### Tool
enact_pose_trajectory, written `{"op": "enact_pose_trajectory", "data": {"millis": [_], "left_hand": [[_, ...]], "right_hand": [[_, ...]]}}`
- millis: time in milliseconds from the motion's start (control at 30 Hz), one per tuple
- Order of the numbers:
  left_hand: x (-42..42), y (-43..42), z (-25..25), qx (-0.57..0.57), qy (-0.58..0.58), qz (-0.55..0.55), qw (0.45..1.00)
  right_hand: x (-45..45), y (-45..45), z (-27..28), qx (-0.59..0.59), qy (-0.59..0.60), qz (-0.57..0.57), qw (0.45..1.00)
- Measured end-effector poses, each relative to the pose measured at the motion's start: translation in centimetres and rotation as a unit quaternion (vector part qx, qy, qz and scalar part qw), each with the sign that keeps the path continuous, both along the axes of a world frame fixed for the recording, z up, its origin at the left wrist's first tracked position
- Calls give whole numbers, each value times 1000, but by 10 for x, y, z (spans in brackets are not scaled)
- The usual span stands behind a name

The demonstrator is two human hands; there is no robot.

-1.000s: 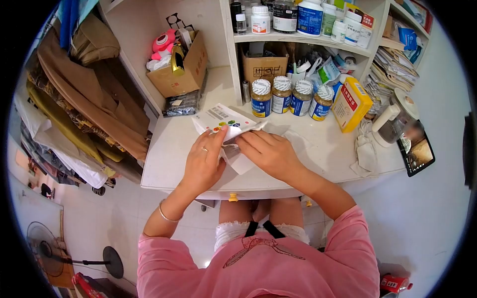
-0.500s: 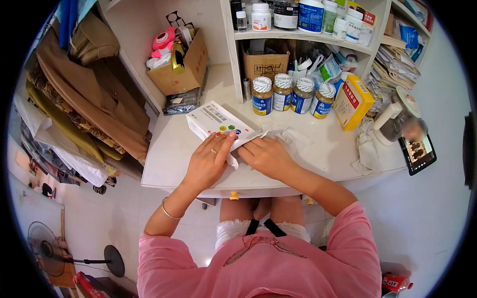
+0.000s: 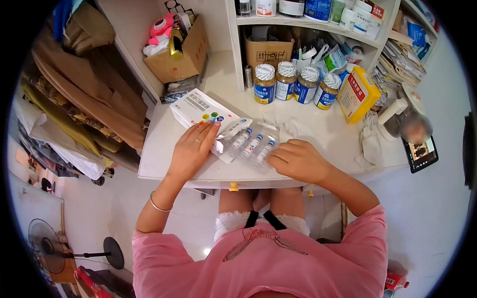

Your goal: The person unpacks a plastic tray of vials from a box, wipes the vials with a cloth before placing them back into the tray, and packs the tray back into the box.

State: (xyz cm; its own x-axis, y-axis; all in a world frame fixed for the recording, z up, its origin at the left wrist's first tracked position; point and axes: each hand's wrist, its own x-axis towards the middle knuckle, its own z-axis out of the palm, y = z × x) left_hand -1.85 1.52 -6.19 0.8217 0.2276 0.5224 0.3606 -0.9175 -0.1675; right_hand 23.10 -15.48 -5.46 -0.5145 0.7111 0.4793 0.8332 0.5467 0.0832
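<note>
One broad white surface [image 3: 164, 154] with a curved front edge stretches before the person, and the other things rest on it or on the shelving behind. At its back left stands an open cardboard box [image 3: 176, 64] filled with odds and ends, a pink toy [image 3: 161, 27] among them. Toward the right, a glass kettle [image 3: 400, 116] with a pale handle stands behind a phone [image 3: 423, 155] with a lit screen, and a crumpled cloth [image 3: 368, 144] lies just beside the kettle. A white carton [image 3: 196, 107] with coloured hexagons lies aslant at the left middle of the surface, its open end turned to the right. A yellow box [image 3: 358, 94] stands at the back right, beside a row of four jars [image 3: 264, 85] with patterned white lids and blue labels. The left hand [image 3: 190, 151] lies over the near side of the white carton, fingers close together on it; whether it also grips from below, one cannot tell. The right hand [image 3: 299, 160], fingers curled in, is clamped on the right edge of a clear tray [image 3: 259, 166], which sits at the carton's open end. Smallest are three vials [image 3: 252, 146] with blue caps, side by side in the tray, between the two hands.
</note>
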Motion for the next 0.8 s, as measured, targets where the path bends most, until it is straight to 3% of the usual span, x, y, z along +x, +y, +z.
{"op": "enact_pose_trajectory", "data": {"millis": [167,400,533,600,633,800], "left_hand": [[-11,6,0,26,7,5,1000],[-45,20,0,40,24,12,999],[-74,20,3,-5,-32,-20,999],[-85,15,10,-37,-141,43,988],[-91,18,8,-73,-186,23,979],[-96,10,15,-85,-243,54,965]], "right_hand": [[15,-14,-5,92,-34,53,994],[33,-32,-11,77,-55,63,993],[38,-35,-14,74,-77,55,993],[39,-32,-16,75,-76,53,993],[40,-28,-18,90,-71,52,992],[39,-4,-19,96,-71,43,992]]}}
